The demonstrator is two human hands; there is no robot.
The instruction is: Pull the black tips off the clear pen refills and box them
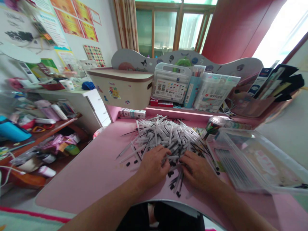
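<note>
A large heap of pen parts (166, 131), white translucent barrels and thin dark refills, lies on the pink desk. At its near edge my left hand (155, 165) has its fingers curled and its thumb closed in. My right hand (196, 166) faces it, fingers bent inward. Between the fingertips of both hands lies a pale pen (173, 157), which they appear to grip from either end; the fingers partly hide it. Small black caps (170, 174) are scattered below the hands. Several pens (178, 183) with black ends lie together close to the desk's front edge.
At the right stands a clear plastic box (255, 160) with a row of grey pens (233, 166) beside its wall. A can (214, 125) is behind it. A lidded cream bin (122, 88) and marker cases (170, 85) line the back shelf. The pink desk (96, 166) extends left.
</note>
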